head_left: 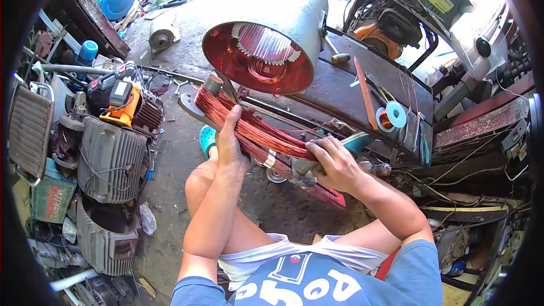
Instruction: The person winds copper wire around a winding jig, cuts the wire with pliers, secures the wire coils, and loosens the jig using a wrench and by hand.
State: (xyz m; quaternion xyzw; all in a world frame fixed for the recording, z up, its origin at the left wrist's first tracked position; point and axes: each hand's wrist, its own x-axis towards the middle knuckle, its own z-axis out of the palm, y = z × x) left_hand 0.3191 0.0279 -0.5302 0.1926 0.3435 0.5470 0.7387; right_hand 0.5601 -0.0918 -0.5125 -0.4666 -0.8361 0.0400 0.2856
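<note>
A long bundle of copper wire (pixel 255 131) stretches around a winding frame, from a round post (pixel 213 83) on the left to the right end. My left hand (pixel 231 144) is wrapped round the bundle near its left part, thumb on top. At the right end my right hand (pixel 334 163) pinches the wire with its fingers. Beyond the bundle stands a large grey motor housing (pixel 309 8) with a red inner rim; slotted metal and some copper coils show inside it.
Grey finned motor casings (pixel 110 161) and an orange tool (pixel 120 110) lie at the left. On the dark bench (pixel 334 88) at the right are a blue spool (pixel 395 115), a reddish strip (pixel 365 93) and hand tools. An engine (pixel 385 28) stands behind.
</note>
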